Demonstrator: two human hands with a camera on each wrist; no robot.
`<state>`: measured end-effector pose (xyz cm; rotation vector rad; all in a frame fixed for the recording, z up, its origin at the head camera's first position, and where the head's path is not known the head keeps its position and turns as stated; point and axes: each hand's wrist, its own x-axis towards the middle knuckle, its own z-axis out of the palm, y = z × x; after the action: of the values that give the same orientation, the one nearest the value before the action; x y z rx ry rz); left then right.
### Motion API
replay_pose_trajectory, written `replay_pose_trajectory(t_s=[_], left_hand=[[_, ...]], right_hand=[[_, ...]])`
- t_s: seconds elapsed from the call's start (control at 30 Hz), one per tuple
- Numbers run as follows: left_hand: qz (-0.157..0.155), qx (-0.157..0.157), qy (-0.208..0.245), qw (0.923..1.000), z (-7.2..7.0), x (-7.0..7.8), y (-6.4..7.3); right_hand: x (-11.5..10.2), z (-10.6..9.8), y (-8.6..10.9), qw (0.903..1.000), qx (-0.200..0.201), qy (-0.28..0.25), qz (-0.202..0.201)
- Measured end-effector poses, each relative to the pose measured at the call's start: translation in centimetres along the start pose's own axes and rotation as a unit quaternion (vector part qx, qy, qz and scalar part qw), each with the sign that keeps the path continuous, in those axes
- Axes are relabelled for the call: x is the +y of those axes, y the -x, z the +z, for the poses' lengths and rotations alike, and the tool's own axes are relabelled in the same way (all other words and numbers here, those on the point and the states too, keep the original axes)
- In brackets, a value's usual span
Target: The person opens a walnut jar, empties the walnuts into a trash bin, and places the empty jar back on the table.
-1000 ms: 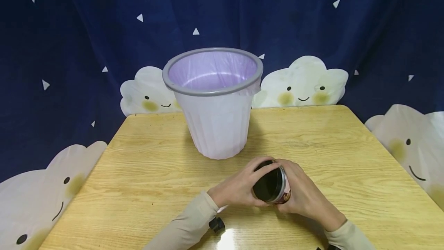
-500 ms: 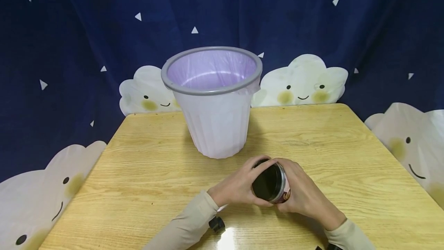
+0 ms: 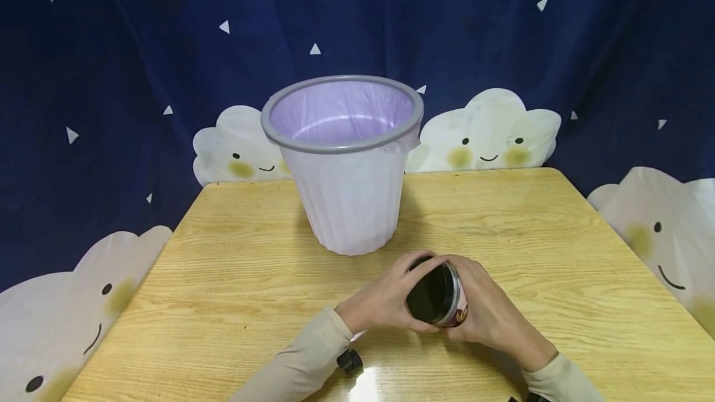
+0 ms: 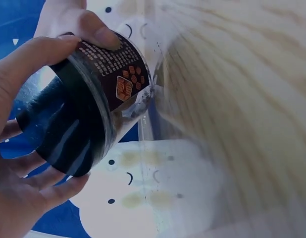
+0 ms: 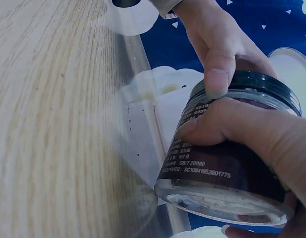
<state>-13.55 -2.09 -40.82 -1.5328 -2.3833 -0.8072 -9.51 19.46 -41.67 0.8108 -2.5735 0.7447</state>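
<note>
A clear plastic jar (image 5: 217,168) with a dark printed label leans over on the table, its bottom edge right at the wood in the right wrist view. Its black lid (image 3: 431,298) points up toward the head camera. My left hand (image 3: 385,296) grips that lid, fingers spread round its rim. Lower down, my right hand (image 3: 488,306) holds the jar's body, with the thumb (image 5: 205,129) across the label. Orange biscuit-like pictures decorate the label in the left wrist view. The lid looks seated on the jar; the contents are mostly hidden behind the label and hands.
Beyond the hands stands a tall white waste bin (image 3: 352,197) with a grey rim and a purple-tinted liner inside. The wooden table (image 3: 234,278) extends to both sides. Behind it hangs a dark blue curtain (image 3: 346,11) with white clouds and triangles.
</note>
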Motion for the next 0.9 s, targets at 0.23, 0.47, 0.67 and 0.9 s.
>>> replay_pose_trajectory(t_s=[0.23,0.47,0.67,0.9], left_hand=[[0.034,0.003,-0.013,0.9993,0.15,-0.25,-0.15],[-0.014,0.001,-0.005,0.9999,-0.04,0.06,-0.02],[-0.003,0.007,-0.001,1.0000,-0.03,0.08,-0.01],[-0.004,0.009,-0.005,0.9999,-0.03,0.02,-0.06]], right_hand=[[0.12,0.06,0.01,0.9998,0.015,0.005,-0.012],[0.09,-0.01,0.02,0.9999,0.009,0.004,-0.014],[0.06,0.01,0.02,0.9998,0.011,0.007,-0.013],[0.05,-0.05,0.01,0.9998,0.010,0.006,-0.015]])
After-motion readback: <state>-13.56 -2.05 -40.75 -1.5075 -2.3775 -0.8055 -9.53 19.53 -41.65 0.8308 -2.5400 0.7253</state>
